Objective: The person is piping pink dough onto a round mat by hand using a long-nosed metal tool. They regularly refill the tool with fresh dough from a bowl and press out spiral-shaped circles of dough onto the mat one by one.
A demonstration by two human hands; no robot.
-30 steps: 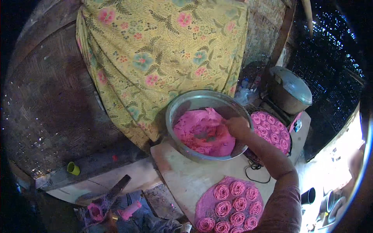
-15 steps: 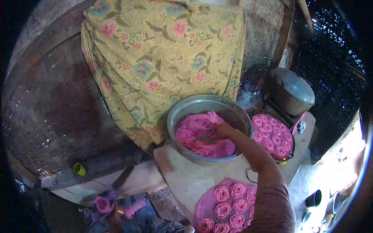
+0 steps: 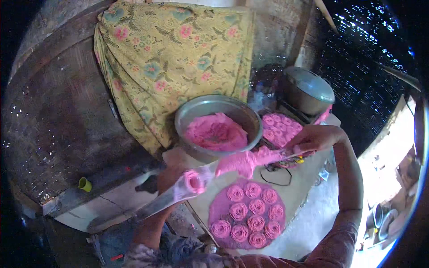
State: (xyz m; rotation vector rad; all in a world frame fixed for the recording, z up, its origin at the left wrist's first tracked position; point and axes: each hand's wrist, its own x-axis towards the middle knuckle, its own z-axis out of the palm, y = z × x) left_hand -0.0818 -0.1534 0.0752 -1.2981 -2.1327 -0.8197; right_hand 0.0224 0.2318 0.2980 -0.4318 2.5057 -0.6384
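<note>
My right hand [image 3: 315, 137] is closed on the thin handle of a scoop-like tool [image 3: 283, 155], its end buried in a lump of soft pink dough [image 3: 243, 164]. My left hand [image 3: 169, 181] wraps round a clear plastic bag [image 3: 178, 191] with a pink-smeared open mouth [image 3: 195, 182]. The mouth faces the lump, a small gap apart. Behind them stands a wide metal basin [image 3: 183, 107] with more pink dough [image 3: 214, 129] inside. Below, a round mat [image 3: 215, 205] carries several pink rosettes of coiled strands [image 3: 257, 206].
A second tray of pink rosettes [image 3: 280, 127] sits right of the basin, before a large lidded pot [image 3: 308, 91]. A black loop [image 3: 277, 182] lies on the pale tabletop [image 3: 295, 192]. A yellow-green cup [image 3: 85, 184] stands on the left ledge. Floral cloth [image 3: 178, 58] hangs behind.
My right hand has left the basin, lifting a pink lump on the tool. My left hand has raised the plastic bag from the lower left to beside the lump. The view has shifted.
</note>
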